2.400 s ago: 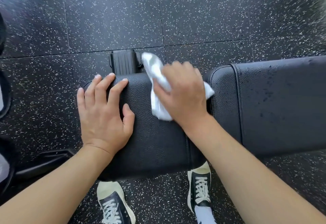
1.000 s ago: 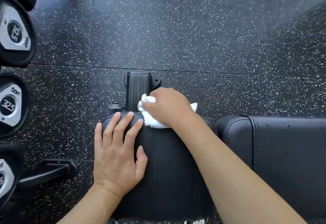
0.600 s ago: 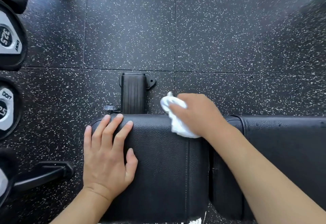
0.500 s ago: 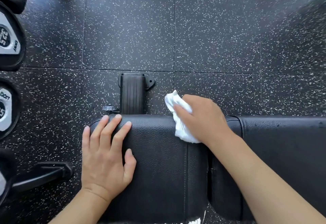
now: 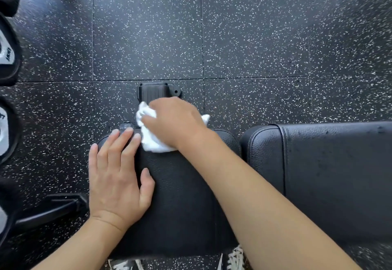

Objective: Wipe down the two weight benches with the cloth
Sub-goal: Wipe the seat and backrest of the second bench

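A black padded weight bench lies below me, with a short seat pad (image 5: pixel 182 201) on the left and a longer back pad (image 5: pixel 335 176) on the right, split by a narrow gap. My right hand (image 5: pixel 176 121) grips a crumpled white cloth (image 5: pixel 151 140) and presses it on the seat pad's far edge. My left hand (image 5: pixel 118 176) lies flat on the seat pad's left side with fingers spread. Only one bench is in view.
The bench's black foot (image 5: pixel 156 92) sticks out on the speckled rubber floor (image 5: pixel 244 36) beyond the pad. Dumbbell heads (image 5: pixel 7 55) line the left edge, with a black frame bar (image 5: pixel 53 208) below them. My shoes (image 5: pixel 235 259) show under the pad.
My right hand has swept the cloth leftward along the seat pad's far edge, from near the gap to beside my left fingertips. My left hand stays flat in the same spot.
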A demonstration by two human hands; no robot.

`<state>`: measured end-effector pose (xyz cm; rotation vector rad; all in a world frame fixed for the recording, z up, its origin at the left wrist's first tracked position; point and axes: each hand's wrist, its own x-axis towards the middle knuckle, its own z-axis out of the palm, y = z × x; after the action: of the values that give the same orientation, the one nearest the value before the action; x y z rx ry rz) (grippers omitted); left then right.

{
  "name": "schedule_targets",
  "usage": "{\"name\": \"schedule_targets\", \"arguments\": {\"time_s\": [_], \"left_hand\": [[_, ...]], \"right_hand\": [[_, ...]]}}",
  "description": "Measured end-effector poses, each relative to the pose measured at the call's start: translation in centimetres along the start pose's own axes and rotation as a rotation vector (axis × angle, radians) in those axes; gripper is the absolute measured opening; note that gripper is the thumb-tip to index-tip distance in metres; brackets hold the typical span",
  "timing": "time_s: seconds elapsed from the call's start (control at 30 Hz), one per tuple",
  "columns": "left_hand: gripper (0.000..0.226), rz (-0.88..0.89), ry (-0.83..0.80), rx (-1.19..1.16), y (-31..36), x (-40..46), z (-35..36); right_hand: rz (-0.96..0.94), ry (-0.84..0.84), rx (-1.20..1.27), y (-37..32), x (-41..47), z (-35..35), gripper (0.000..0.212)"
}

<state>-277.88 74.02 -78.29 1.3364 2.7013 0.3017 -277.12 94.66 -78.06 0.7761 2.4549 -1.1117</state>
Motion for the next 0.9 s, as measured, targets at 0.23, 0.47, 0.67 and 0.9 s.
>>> {"name": "schedule_targets", "arguments": {"time_s": [0.23,0.47,0.67,0.9], "left_hand": [[0.068,0.002,0.007,0.003,-0.1,0.1,0.0],[0.067,-0.008,0.018,-0.007,0.0,-0.1,0.0],[0.069,-0.08,-0.033,-0.036,0.2,-0.3,-0.6],[0.059,-0.231,0.051,-0.259,1.3,-4.5,-1.0]], "right_hand": [[0.087,0.232,-0.113,7.6,-6.0,-3.1,0.047],[0.066,0.178,-0.209,1.6,-1.4,0.4,0.032],[0.028,-0.032,-0.065,-2.8,2.2,2.2,0.035],[-0.046,0.173,-0.109,0.7,-2.9,-0.1,0.046]]}}
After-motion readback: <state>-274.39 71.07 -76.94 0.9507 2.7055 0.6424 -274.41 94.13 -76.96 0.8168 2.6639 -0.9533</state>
